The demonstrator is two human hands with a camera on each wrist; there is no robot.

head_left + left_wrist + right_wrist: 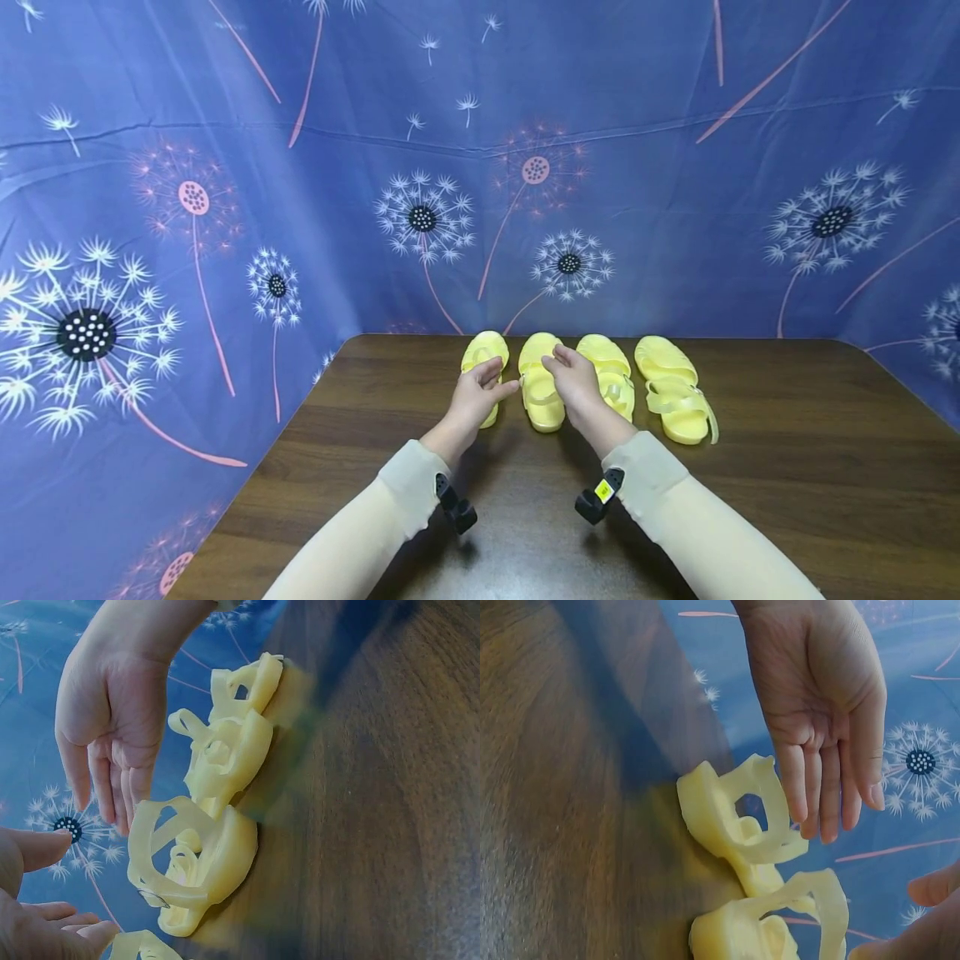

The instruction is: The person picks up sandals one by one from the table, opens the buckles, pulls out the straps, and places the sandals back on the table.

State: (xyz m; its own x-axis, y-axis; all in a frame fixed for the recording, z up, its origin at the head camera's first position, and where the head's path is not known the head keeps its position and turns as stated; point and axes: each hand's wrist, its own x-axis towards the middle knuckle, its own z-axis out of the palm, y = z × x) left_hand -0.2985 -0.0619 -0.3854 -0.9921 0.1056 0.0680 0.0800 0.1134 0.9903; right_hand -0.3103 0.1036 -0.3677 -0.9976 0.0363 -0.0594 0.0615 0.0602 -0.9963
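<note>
Several yellow strapped sandals stand in a row along the table's far side, toes to the back. My left hand (472,398) hovers over the leftmost sandal (486,343), hiding part of it, its fingers loosely extended. Between the hands the second sandal (543,404) shows nearly whole. My right hand (581,387), palm turned inward and fingers nearly straight, overlaps the third sandal (603,354). Farther right lies the end sandal (675,400), a loose strap hanging off its side. In the left wrist view, open strap loops rise from a sandal (236,859). Neither hand holds anything.
The dark wooden table (787,467) extends to both sides and toward me. Behind it and at the left hangs a blue cloth (660,208) with dandelion prints. A small black camera (454,504) is strapped at the left wrist, another (597,497) at the right.
</note>
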